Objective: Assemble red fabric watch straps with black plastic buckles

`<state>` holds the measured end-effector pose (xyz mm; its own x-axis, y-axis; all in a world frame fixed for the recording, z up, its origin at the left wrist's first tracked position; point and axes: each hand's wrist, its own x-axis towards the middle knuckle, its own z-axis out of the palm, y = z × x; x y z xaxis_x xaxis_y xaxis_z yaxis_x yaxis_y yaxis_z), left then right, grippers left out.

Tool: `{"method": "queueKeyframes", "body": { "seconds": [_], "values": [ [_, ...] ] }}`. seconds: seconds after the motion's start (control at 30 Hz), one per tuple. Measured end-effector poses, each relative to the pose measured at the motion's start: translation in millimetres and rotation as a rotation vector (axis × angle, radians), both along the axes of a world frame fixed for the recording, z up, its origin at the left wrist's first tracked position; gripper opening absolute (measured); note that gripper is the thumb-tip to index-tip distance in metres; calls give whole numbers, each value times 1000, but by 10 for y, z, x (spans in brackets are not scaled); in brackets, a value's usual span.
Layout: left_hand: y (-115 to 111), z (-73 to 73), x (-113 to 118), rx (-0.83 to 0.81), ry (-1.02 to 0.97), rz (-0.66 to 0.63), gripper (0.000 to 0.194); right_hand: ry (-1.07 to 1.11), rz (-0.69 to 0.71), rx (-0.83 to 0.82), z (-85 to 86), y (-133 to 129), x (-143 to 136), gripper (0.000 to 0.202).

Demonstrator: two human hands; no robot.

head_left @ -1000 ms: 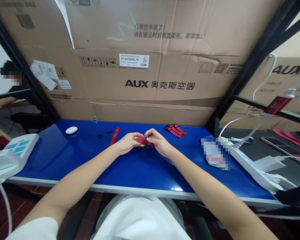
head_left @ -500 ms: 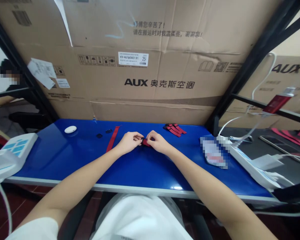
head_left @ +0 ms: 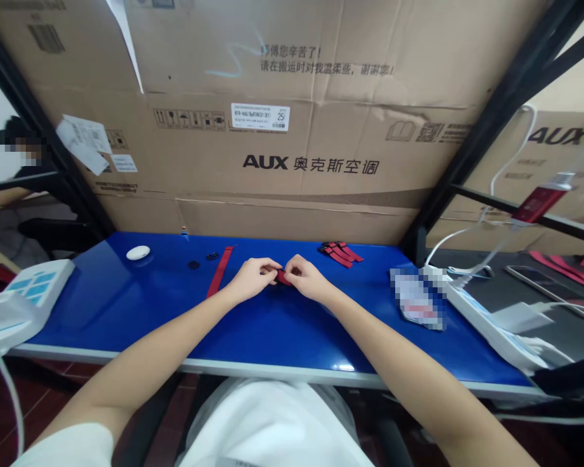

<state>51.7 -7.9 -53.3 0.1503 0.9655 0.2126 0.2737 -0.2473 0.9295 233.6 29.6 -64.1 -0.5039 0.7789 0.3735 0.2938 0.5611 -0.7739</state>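
Note:
Over the middle of the blue table (head_left: pixel 292 337), my left hand (head_left: pixel 255 277) and my right hand (head_left: pixel 307 279) meet at a short red strap (head_left: pixel 284 277). Its right part is pinched by my right fingers. My left fingers close on its left end, where a small black part, seemingly a buckle, is mostly hidden. A flat red strap (head_left: pixel 220 272) lies left of my left hand. Beside it are two small black pieces, one flat (head_left: pixel 193 264) and one slotted (head_left: pixel 212 256). Several red straps with black buckles (head_left: pixel 341 253) lie together behind my right hand.
A large cardboard box (head_left: pixel 311 211) stands along the table's back edge, between black frame posts (head_left: pixel 448 162). White power strips (head_left: pixel 41 288) flank the table, with cables at right. A white round object (head_left: pixel 138 252) and a blurred-out packet-like item (head_left: pixel 417 299) lie on top. A person sits far left.
Both hands stay in place over the red strap. The left fingers have shifted slightly, and less of the black part shows between the hands.

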Motion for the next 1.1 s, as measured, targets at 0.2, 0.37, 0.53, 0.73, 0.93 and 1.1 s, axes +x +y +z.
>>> {"method": "queueKeyframes", "body": {
  "seconds": [0.2,0.37,0.53,0.73,0.93,1.1],
  "values": [
    [10,12,-16,-79,-146,-30,19,-51,-30,-13,59,-3,26,9],
    [-1,8,-10,-90,-153,-77,28,-17,12,-79,68,-11,41,12],
    [4,12,-47,-188,-220,-124,34,163,130,-287,24,10,36,21],
    [74,55,-215,-242,-267,-171,38,-196,-191,103,-97,198,149,30],
    [201,143,-535,-180,-97,-76,33,-425,-310,88,-171,333,205,14],
    [293,135,-766,-95,293,139,20,-290,-234,-68,-111,335,243,11]
  ]
}}
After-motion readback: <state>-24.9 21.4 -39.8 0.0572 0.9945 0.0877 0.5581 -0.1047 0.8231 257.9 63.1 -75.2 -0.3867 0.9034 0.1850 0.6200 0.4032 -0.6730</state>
